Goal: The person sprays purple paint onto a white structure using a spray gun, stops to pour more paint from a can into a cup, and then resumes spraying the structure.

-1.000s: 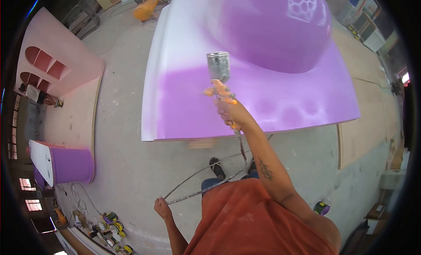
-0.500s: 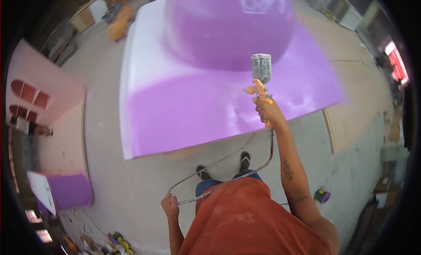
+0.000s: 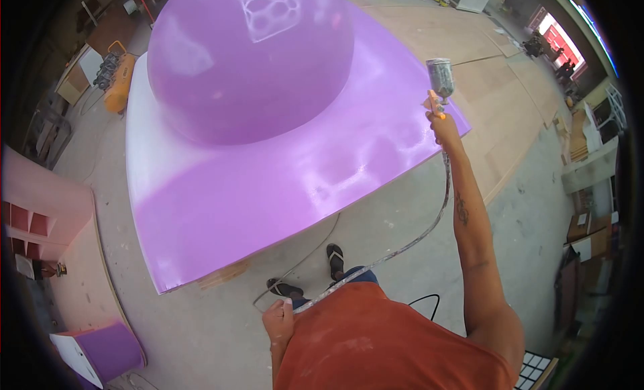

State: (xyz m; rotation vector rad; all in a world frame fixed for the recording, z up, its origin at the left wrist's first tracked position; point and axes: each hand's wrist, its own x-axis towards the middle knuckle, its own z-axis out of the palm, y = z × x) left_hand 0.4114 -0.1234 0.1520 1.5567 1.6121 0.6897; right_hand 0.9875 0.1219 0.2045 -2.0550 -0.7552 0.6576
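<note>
A spray gun (image 3: 436, 103) with an orange body and a paint-stained metal cup (image 3: 441, 77) on top is gripped by my right hand (image 3: 443, 127), above the right corner of a large base. This base (image 3: 235, 209) is glossy purple, with a whiter strip along its left side, and carries a big purple dome (image 3: 255, 68). From the gun's handle a stained hose (image 3: 409, 246) curves down in front of me. My left hand (image 3: 278, 317) is closed around the hose near my waist.
An orange compressor (image 3: 119, 84) stands at the upper left. At the left are a pink shelf unit (image 3: 47, 195) and a purple and white box (image 3: 107, 350). Wooden boards (image 3: 469, 34) lie on the floor beyond the base. Panels and boxes line the right edge.
The view has turned, so the dome and base sit further left. My right hand and the spray gun have moved right to the base's right corner. My left hand still holds the hose.
</note>
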